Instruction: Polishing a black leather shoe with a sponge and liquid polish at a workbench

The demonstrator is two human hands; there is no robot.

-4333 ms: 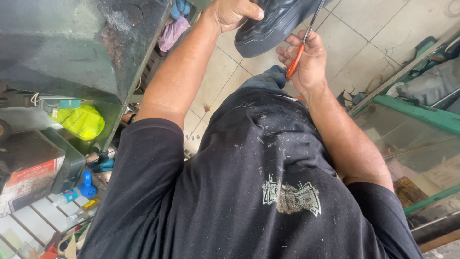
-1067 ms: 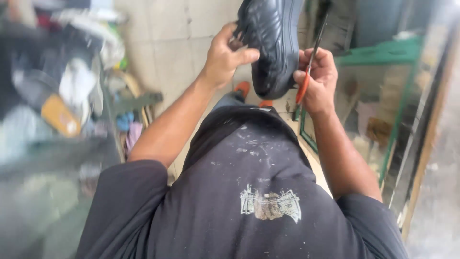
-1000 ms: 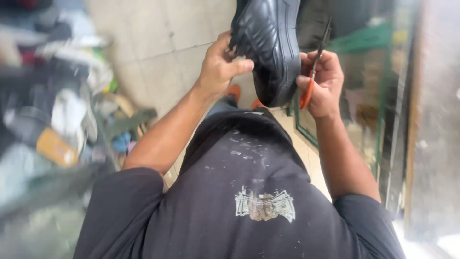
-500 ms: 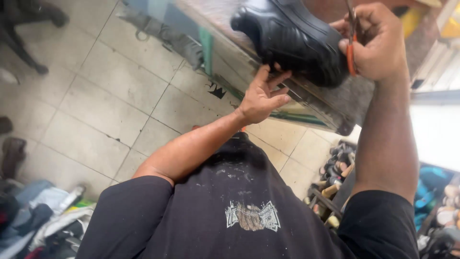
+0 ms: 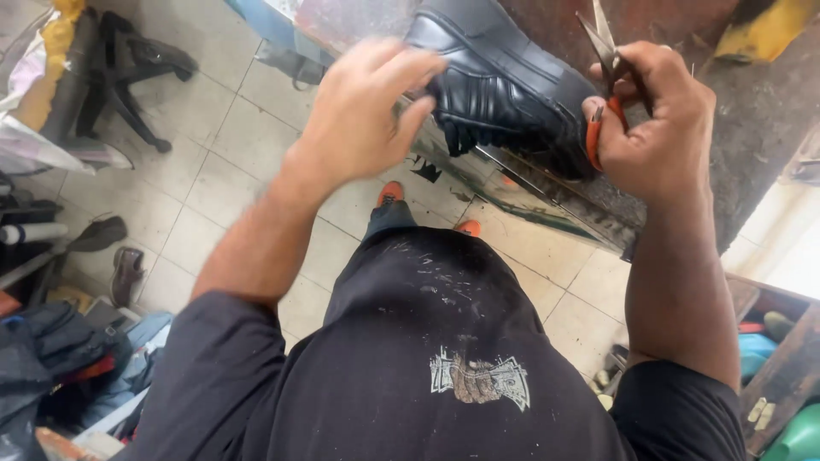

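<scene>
A black lace-up shoe point(image 5: 504, 85) lies on its side on a dark, worn countertop point(image 5: 752, 119). My left hand point(image 5: 367, 111) is beside the shoe's near end with its fingers spread and the fingertips at the shoe; it grips nothing. My right hand point(image 5: 662, 119) rests against the shoe's other end and is closed on orange-handled scissors point(image 5: 600, 51), whose blades point up. My dark shirt fills the lower middle of the view.
A glass-fronted counter edge point(image 5: 530, 192) runs under the shoe. On the tiled floor point(image 5: 213, 162) are a black chair base point(image 5: 128, 77), brown shoes point(image 5: 120, 256) and piled clothes point(image 5: 60, 350). A wooden box point(image 5: 777, 341) sits at the right.
The view swung from a cluttered shelf side to the counter. The shoe, earlier held up in my left hand, now lies on the countertop. My left hand let go and has reached back to it.
</scene>
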